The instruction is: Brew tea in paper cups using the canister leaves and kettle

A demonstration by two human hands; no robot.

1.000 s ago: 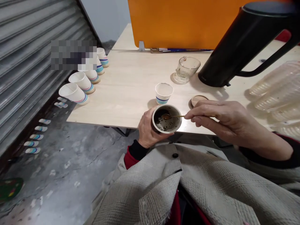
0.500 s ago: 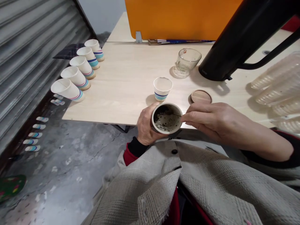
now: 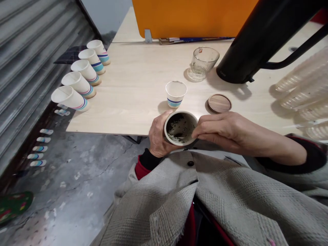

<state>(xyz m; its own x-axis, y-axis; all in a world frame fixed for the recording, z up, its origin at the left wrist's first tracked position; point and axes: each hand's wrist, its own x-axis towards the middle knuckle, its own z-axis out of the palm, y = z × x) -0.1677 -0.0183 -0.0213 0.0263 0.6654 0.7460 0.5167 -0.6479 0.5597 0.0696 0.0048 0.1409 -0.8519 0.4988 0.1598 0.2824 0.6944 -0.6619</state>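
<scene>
My left hand (image 3: 159, 135) is wrapped round a pale cup (image 3: 195, 120), tilted so that its inside faces me at the table's front edge. Dark bits like tea leaves (image 3: 176, 124) cling to the cup's inner wall and bottom. The fingers of my right hand (image 3: 217, 131) are pinched together at the cup's right rim; whatever they hold is hidden or too thin to name. Just beyond the cup stands a paper cup (image 3: 176, 92) with blue bands. A round wooden lid or coaster (image 3: 219, 103) lies beyond my right hand.
A ribbed glass (image 3: 203, 63) and a tall black kettle (image 3: 246, 48) stand farther back. Stacked clear plastic cups (image 3: 304, 80) lie at the right. Several paper cups (image 3: 82, 73) line the table's left edge. An orange divider (image 3: 194, 18) rises behind.
My right hand has shifted slightly left and down, its fingertips now over the cup's rim. The cup has moved a little left in the view, still in my left hand.
</scene>
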